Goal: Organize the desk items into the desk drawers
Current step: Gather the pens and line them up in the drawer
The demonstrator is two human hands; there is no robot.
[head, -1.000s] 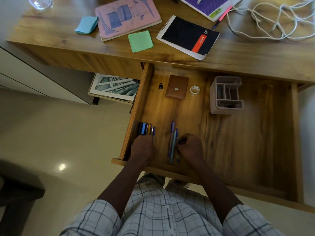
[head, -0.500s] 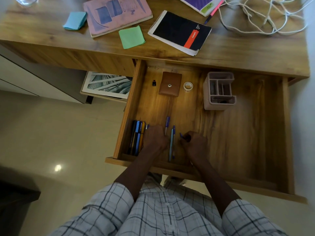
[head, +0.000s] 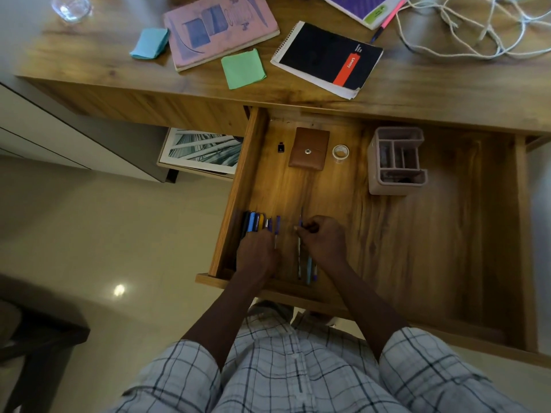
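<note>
The wooden drawer (head: 432,251) stands pulled out under the desk top (head: 417,93). A row of pens (head: 256,222) lies against its left wall. My left hand (head: 258,256) rests on the near ends of that row, and what its fingers hold is hidden. A second small group of pens (head: 308,268) lies a little to the right. My right hand (head: 323,241) pinches a thin blue pen (head: 301,220) at the far end of this group. A brown leather pouch (head: 310,148), a tape roll (head: 340,152), a small black item (head: 280,148) and a pink organizer (head: 396,160) sit deeper in the drawer.
On the desk lie a pink book (head: 220,25), a black spiral notepad (head: 328,58), green (head: 243,68) and blue (head: 150,43) sticky notes, a purple notebook (head: 366,4), a pink pen (head: 387,19), white cables (head: 477,28) and a glass (head: 71,7). A framed picture (head: 202,150) leans below.
My left hand moved back to the left onto the pen row, carrying one more pen to it. My right hand shifted left and pinches a pen from the middle group.
</note>
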